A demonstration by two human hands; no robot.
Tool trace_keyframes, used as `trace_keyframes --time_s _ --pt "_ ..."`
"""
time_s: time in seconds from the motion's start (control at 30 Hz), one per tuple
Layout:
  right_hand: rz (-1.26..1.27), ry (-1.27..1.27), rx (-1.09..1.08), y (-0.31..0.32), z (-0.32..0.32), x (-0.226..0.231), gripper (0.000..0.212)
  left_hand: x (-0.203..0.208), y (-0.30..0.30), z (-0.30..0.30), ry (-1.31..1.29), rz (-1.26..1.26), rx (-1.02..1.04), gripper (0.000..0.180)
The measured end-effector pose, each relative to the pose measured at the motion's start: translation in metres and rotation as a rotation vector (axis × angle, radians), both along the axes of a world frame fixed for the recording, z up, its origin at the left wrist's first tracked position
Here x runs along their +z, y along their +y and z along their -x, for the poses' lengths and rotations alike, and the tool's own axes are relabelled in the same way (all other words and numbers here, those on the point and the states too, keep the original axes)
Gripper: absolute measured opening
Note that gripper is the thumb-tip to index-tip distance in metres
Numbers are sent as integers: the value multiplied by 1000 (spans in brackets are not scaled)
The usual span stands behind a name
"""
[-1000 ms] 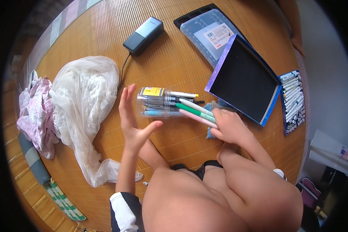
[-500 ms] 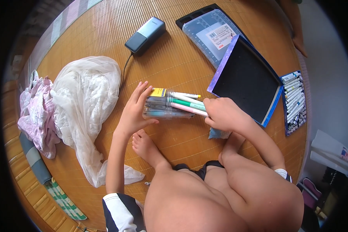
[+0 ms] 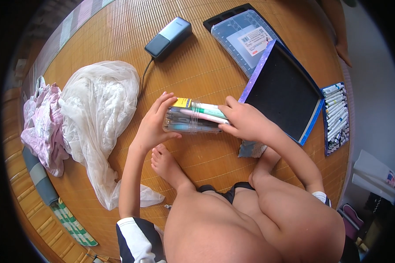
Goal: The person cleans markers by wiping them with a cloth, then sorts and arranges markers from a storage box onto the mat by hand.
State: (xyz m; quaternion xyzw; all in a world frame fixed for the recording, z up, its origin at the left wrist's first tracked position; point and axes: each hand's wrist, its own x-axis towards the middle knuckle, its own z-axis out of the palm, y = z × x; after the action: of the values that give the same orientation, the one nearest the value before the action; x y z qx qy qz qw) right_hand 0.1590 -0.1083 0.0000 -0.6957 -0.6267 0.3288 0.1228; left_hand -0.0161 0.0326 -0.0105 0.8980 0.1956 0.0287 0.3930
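A clear plastic jar (image 3: 174, 116) with a yellow label lies on its side on the mat, dark pens showing through its wall. My left hand (image 3: 152, 121) is curled around the jar's closed end. At the mouth, my right hand (image 3: 248, 120) grips the outer ends of several marker pens (image 3: 205, 116), among them a pale pink one and a green and white one. Their other ends are inside the jar. The right fingertips partly hide the pens' ends. A small blue-grey piece (image 3: 251, 149) lies below my right hand, beside my foot.
An open black-lined box tray (image 3: 283, 92) overlaps a clear plastic case (image 3: 232, 37). A box of white markers (image 3: 336, 116) sits at the right edge. A corded power bank (image 3: 169, 37) lies beyond; white sheer fabric (image 3: 98, 94) and pink cloth (image 3: 46, 127) lie left. Another person's hand (image 3: 344, 53) hangs upper right.
My right hand has moved left toward the jar, and the pens have slid deeper into its mouth. My left hand keeps its hold.
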Motion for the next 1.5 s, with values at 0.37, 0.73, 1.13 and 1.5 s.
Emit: trace_keyframes --time_s 0.37,0.73,1.13,1.5 --pt "-493 -17 -141 12 20 -19 27 7 6 1 -30 44 -7 73" --pt "-638 318 -324 10 24 -35 15 6 3 3 -37 63 -26 75" --pt "-529 505 -478 6 16 -33 15 6 7 1 -38 95 -11 81" --pt "-756 35 -221 -26 7 22 26 24 6 12 -163 -177 -16 70"
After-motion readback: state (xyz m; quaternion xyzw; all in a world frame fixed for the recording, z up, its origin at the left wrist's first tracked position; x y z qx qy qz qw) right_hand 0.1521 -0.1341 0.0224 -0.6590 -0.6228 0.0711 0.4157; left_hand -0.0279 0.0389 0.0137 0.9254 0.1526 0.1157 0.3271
